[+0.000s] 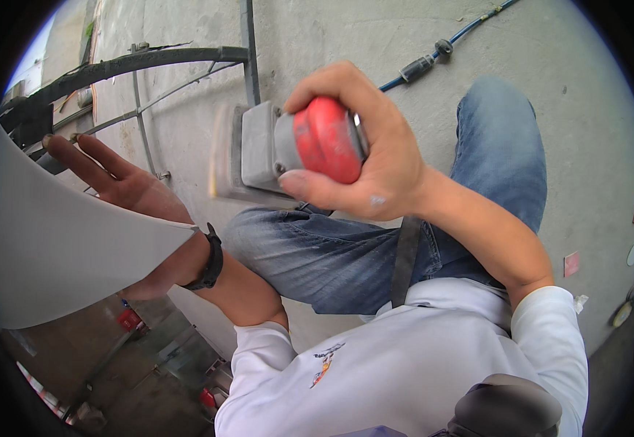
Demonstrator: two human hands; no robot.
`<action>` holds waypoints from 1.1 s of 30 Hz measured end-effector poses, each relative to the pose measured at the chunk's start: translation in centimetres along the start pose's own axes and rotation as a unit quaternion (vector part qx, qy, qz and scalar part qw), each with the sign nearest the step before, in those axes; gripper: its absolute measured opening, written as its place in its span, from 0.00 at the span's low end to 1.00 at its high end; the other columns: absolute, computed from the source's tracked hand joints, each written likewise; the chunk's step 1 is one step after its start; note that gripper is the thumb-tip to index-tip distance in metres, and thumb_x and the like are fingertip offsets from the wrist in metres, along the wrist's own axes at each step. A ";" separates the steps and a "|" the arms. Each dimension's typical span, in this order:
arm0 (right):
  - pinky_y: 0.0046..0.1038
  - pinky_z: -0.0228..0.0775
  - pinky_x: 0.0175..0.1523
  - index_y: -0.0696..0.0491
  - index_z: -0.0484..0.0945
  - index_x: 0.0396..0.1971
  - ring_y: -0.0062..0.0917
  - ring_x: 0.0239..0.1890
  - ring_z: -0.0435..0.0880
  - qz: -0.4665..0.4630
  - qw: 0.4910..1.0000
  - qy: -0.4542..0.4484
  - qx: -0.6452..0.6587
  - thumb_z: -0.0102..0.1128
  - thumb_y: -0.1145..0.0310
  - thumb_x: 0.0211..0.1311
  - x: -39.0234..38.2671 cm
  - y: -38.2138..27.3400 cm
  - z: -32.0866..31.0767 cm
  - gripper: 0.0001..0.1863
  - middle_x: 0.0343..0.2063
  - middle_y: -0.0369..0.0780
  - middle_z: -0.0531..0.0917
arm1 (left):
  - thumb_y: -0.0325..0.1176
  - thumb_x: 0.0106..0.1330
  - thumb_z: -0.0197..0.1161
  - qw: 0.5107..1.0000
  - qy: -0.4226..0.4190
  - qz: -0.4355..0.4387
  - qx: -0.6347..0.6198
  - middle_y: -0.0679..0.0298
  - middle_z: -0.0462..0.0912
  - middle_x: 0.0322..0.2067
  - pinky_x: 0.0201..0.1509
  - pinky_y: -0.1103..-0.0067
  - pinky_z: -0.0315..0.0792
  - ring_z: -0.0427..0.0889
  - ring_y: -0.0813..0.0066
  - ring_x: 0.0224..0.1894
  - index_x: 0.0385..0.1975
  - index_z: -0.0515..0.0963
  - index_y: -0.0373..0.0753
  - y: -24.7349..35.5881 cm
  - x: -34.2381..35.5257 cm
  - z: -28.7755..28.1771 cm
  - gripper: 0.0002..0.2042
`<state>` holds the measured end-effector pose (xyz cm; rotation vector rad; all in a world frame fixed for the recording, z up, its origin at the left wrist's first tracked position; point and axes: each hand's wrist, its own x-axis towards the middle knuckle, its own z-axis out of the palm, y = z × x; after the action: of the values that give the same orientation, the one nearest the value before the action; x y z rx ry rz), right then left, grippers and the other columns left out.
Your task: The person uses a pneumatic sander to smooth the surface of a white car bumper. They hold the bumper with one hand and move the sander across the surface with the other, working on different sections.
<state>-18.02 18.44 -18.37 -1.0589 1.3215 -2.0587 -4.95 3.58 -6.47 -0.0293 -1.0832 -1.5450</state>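
Note:
My right hand (pixel 393 156) is wrapped round a power sander (pixel 329 138) with a red body and a grey housing. Motion smears the flat pad at its left end, and I see no contact between pad and panel. At the left, a smooth light-grey curved panel (pixel 62 233) covers much of my left hand (pixel 135 189). The fingers of that hand are stretched out and spread past the panel's upper edge, with the palm partly showing. Whether the palm touches the panel I cannot tell. A dark band (pixel 213 256) circles my left wrist.
A dark metal frame (pixel 250 58) stands at the upper left, beyond the panel. A blue hose (pixel 470 28) with a black fitting (pixel 417 69) crosses the concrete floor at the top. Small pink pads (pixel 571 264) lie at the right. My bent knees (pixel 495 138) are close to the sander.

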 end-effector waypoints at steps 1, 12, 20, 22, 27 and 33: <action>0.26 0.71 0.55 0.54 0.77 0.55 0.24 0.47 0.80 0.029 0.999 -0.013 0.030 0.80 0.59 0.54 0.1 0.1 -0.5 0.31 0.45 0.39 0.80 | 0.53 0.69 0.58 0.990 -0.061 0.001 0.127 0.56 0.71 0.71 0.85 0.58 0.46 0.59 0.52 0.78 0.70 0.71 0.41 0.4 0.2 -0.6 0.33; 0.23 0.75 0.47 0.56 0.85 0.42 0.21 0.39 0.83 0.174 0.946 -0.033 0.271 0.75 0.41 0.56 6.7 0.2 4.0 0.31 0.37 0.39 0.85 | 0.60 0.78 0.50 0.981 -0.024 0.059 0.183 0.59 0.81 0.57 0.68 0.62 0.73 0.81 0.65 0.60 0.62 0.76 0.38 2.8 0.4 -0.5 0.30; 0.27 0.78 0.43 0.61 0.86 0.43 0.27 0.35 0.86 0.292 0.906 -0.096 0.292 0.77 0.45 0.54 8.0 0.3 5.5 0.32 0.33 0.43 0.88 | 0.64 0.78 0.44 0.865 0.075 0.146 0.474 0.61 0.79 0.58 0.67 0.59 0.76 0.80 0.67 0.62 0.66 0.72 0.41 0.8 -0.1 -0.3 0.34; 0.28 0.79 0.44 0.63 0.86 0.43 0.28 0.36 0.87 0.307 0.908 -0.113 0.262 0.77 0.46 0.54 8.0 -0.1 5.0 0.32 0.35 0.44 0.88 | 0.65 0.77 0.43 0.858 0.078 0.137 0.489 0.62 0.79 0.59 0.66 0.60 0.77 0.81 0.68 0.61 0.65 0.72 0.42 1.1 -0.1 -0.3 0.34; 0.30 0.80 0.47 0.66 0.86 0.45 0.32 0.40 0.88 0.287 0.929 -0.092 0.216 0.76 0.47 0.54 8.3 -1.4 3.9 0.34 0.40 0.50 0.89 | 0.65 0.77 0.44 0.880 0.067 0.172 0.438 0.65 0.81 0.49 0.52 0.67 0.82 0.86 0.72 0.47 0.58 0.76 0.44 -0.1 -0.2 0.2 0.31; 0.31 0.80 0.51 0.68 0.84 0.46 0.36 0.44 0.89 0.326 0.922 -0.119 0.172 0.75 0.45 0.54 7.1 -1.4 4.3 0.37 0.42 0.52 0.89 | 0.64 0.77 0.45 0.869 0.105 0.184 0.446 0.68 0.81 0.38 0.37 0.73 0.77 0.83 0.76 0.35 0.51 0.78 0.46 0.1 0.1 0.1 0.28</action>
<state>-18.75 11.54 -13.58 -0.5778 0.9624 -1.5204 -5.00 3.60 -6.28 0.5252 -1.4245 -0.5869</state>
